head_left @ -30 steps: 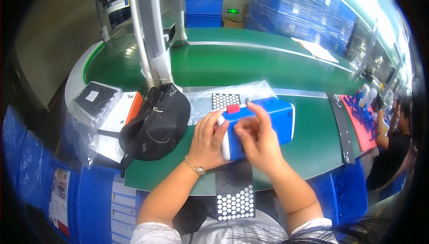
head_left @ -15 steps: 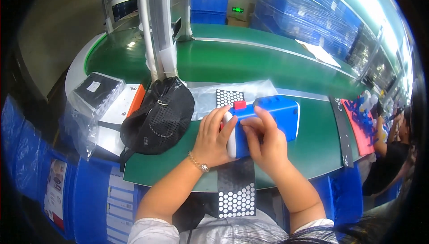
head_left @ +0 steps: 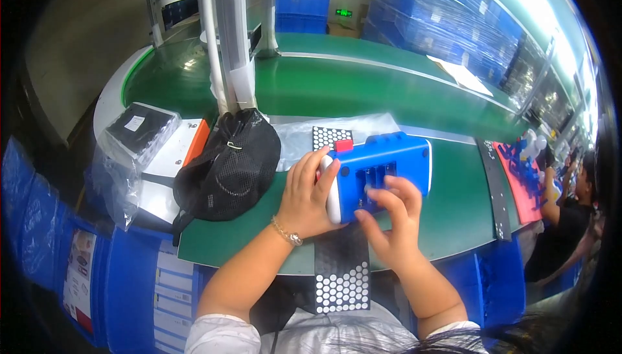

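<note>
A blue plastic device [head_left: 408, 166] with white ends and a red button on its top edge is held tilted above the green table. My left hand [head_left: 310, 192] grips its left end, fingers wrapped round the white side. A recessed compartment with dark slots, which looks like a battery bay, lies uncovered on the face toward me. Over that bay hovers my right hand [head_left: 394, 221], its fingertips at the slots and the thumb apart near the lower edge. Nothing shows between thumb and fingers. What fills the slots is too small to make out.
Left of the device rests a black mesh bag [head_left: 230, 169], beside a plastic-wrapped black box [head_left: 139, 130] and a white-and-orange box [head_left: 175, 153]. Under the device runs a black strip with white dots [head_left: 343, 289]. A person [head_left: 570, 218] works at the far right by blue parts [head_left: 525, 172].
My right hand has moved down and its fingers have spread, revealing the compartment. The device's face has tilted a little more into view. My left hand keeps its grip.
</note>
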Demonstrator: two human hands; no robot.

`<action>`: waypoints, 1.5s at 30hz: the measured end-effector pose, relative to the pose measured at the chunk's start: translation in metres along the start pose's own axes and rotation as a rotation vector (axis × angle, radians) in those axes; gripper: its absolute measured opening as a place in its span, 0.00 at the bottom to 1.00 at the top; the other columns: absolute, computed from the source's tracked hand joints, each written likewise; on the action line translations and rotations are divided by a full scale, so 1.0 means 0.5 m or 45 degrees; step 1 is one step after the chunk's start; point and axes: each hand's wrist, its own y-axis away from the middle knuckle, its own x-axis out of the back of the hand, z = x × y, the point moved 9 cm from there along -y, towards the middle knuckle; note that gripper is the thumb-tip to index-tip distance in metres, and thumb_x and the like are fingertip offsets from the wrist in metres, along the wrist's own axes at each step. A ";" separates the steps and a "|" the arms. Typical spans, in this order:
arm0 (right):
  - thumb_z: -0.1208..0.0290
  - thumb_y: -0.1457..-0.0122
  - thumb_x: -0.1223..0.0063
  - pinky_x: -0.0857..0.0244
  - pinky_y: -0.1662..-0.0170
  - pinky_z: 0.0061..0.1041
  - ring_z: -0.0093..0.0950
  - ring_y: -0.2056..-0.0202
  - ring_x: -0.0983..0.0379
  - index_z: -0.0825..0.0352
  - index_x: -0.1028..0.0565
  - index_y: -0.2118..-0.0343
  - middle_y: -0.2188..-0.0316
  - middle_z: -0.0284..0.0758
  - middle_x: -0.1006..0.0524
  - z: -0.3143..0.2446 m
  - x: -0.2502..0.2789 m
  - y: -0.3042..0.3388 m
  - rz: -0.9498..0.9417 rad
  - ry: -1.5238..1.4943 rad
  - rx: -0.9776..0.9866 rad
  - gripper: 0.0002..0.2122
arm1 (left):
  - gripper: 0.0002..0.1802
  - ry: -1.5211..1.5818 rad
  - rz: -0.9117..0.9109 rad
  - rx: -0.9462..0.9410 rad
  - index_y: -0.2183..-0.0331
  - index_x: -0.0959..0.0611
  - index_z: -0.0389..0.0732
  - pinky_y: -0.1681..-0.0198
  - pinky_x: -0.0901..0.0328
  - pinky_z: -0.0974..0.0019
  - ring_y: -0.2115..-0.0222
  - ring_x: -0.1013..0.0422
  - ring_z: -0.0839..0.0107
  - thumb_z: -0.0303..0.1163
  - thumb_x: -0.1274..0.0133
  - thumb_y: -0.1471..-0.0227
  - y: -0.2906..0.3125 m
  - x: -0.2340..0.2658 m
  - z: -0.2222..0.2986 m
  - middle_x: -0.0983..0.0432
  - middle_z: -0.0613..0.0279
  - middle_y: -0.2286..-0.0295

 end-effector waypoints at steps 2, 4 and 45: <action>0.78 0.58 0.41 0.40 0.56 0.32 0.39 0.57 0.37 0.63 0.27 0.66 0.52 0.42 0.38 0.008 0.005 0.005 -0.035 0.101 0.031 0.14 | 0.58 -0.011 -0.001 0.016 0.44 0.45 0.49 0.52 0.45 0.53 0.52 0.42 0.50 0.39 0.34 0.80 -0.001 -0.001 -0.002 0.45 0.47 0.50; 0.78 0.57 0.42 0.52 0.47 0.38 0.43 0.47 0.47 0.63 0.26 0.73 0.51 0.40 0.38 0.020 -0.008 0.011 -0.088 0.058 -0.037 0.07 | 0.57 -0.022 -0.008 0.016 0.44 0.45 0.49 0.52 0.45 0.53 0.52 0.42 0.50 0.39 0.34 0.79 0.000 0.000 -0.003 0.45 0.47 0.50; 0.74 0.55 0.50 0.65 0.44 0.44 0.35 0.44 0.46 0.53 0.30 0.53 0.49 0.31 0.36 -0.010 -0.055 0.077 -0.346 0.670 0.179 0.22 | 0.57 -0.050 -0.013 0.065 0.45 0.45 0.49 0.50 0.46 0.52 0.51 0.43 0.50 0.47 0.34 0.77 0.004 -0.002 -0.010 0.45 0.48 0.49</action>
